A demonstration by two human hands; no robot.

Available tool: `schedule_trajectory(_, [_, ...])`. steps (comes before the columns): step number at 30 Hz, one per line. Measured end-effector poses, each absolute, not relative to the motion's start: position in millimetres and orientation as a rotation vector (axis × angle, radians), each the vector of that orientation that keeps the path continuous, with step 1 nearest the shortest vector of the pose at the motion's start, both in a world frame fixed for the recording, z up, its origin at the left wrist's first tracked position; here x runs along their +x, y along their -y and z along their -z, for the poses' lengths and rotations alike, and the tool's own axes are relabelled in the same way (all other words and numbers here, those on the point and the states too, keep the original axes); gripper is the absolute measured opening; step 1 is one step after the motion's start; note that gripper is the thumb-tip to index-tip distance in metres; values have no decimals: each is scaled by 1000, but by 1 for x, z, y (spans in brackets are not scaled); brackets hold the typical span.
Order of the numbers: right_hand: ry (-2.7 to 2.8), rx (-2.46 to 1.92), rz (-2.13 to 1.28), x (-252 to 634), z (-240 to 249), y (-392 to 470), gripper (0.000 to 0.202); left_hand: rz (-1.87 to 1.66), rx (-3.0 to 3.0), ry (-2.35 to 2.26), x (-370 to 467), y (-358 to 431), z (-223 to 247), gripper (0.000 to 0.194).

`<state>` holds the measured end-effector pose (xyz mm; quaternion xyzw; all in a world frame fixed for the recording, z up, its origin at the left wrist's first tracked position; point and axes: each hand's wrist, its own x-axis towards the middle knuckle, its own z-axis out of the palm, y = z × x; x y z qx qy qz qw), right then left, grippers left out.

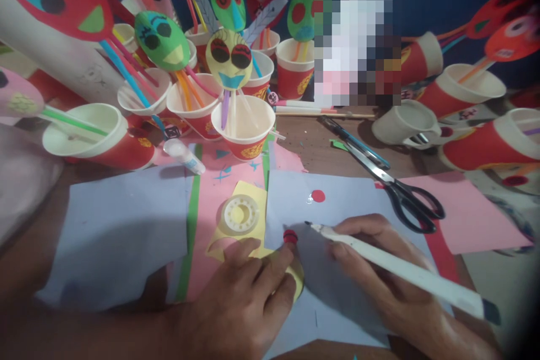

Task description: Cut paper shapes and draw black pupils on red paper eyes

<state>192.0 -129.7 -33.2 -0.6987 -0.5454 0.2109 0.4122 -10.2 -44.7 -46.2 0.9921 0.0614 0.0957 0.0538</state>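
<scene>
My right hand [379,275] holds a white marker [396,264] in a writing grip, its dark tip just above the blue-grey paper sheet [346,304]. My left hand [248,298] presses a yellow paper piece [298,278] down on that sheet, fingers bent; most of the piece is hidden under them. At the index fingertip lies a small red paper circle [289,235] with dark lines on it. Another red circle [318,196] lies farther up the sheet. Near my left fingers, a white tape ring [240,214] rests on yellow paper [253,191].
Black-handled scissors [415,202] and a blue pen-like tool [354,140] lie beyond my right hand. A glue stick [184,157] lies at left centre. Red-and-white paper cups [248,149] with decorated paper faces on straws line the back. A white mug [405,124] stands right.
</scene>
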Motion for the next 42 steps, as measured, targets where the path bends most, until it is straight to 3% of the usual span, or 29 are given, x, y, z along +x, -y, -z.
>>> schedule_trajectory(5, [1518, -1623, -558, 194, 39, 132, 27, -267, 3013, -169, -11, 45, 45, 31])
schedule_trajectory(15, [1616, -1498, -595, 188, 59, 126, 35, -336, 2985, -199, -9, 44, 44, 28])
schedule_trajectory(42, [1801, -1558, -568, 187, 58, 120, 25, -339, 2977, -227, -13, 41, 39, 25])
